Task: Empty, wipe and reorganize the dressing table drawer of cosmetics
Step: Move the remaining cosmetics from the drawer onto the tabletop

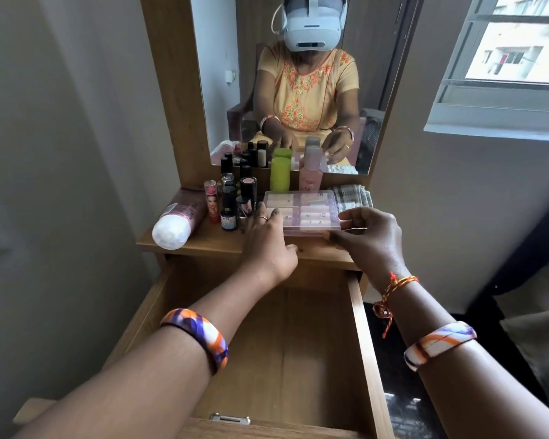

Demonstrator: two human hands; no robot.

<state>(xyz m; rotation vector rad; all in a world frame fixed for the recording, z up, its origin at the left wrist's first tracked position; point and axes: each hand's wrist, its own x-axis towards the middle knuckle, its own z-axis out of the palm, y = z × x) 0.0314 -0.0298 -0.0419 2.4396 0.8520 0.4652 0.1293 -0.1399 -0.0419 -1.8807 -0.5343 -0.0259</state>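
Note:
The wooden drawer stands pulled out below the tabletop, with nothing inside it. On the dressing table top lies a flat clear pink compartment box. My left hand rests on the box's left edge, fingers on its lid. My right hand grips the box's front right corner. Left of the box stand several small cosmetic bottles and lipsticks. A white-capped pink tube lies on its side at the far left.
Behind the box stand a green container and a pink bottle, against the mirror. A folded checked cloth lies at the back right. A wall is on the left, a window at upper right.

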